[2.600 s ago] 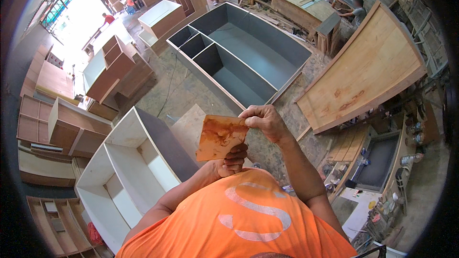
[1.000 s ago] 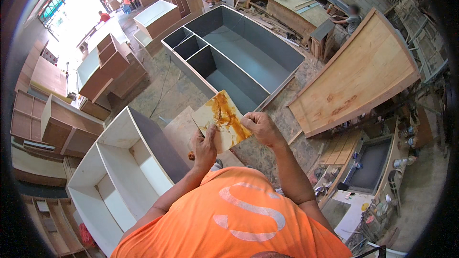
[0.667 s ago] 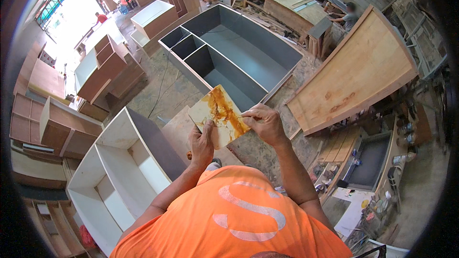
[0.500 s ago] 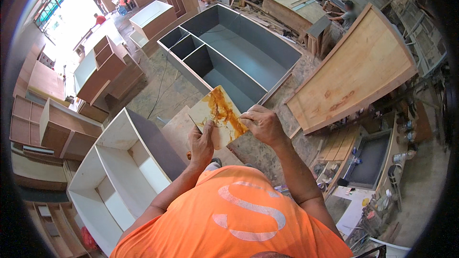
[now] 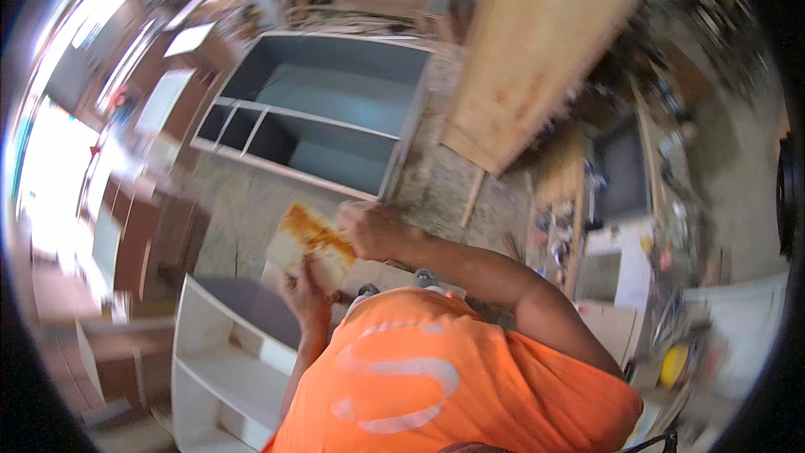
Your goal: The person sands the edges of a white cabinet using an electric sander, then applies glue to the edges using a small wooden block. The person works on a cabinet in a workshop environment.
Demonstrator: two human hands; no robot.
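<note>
My left hand (image 5: 307,295) is closed on the near edge of a small, pale flat board (image 5: 285,248), thumb on top. Orange-brown paste (image 5: 317,233) is smeared in a broad band across the board's face. At the board's right side is my right hand (image 5: 369,229), its fingers curled together in a pinch. Whatever it grips is hidden by the fingers and blur. Both hands are in front of my orange shirt (image 5: 453,352).
Ahead lies a large dark-lined cabinet carcass (image 5: 335,88) with dividers. A white shelf unit (image 5: 231,369) stands near left, beside my left arm. To the right, a big wooden panel (image 5: 532,50) leans up, with a cluttered bench area (image 5: 620,176) beyond. More cabinets (image 5: 138,235) stand at left.
My view has swung right, so the surroundings are rotated and blurred. Both hands and the board appear farther left in the picture. My left hand still grips the board.
</note>
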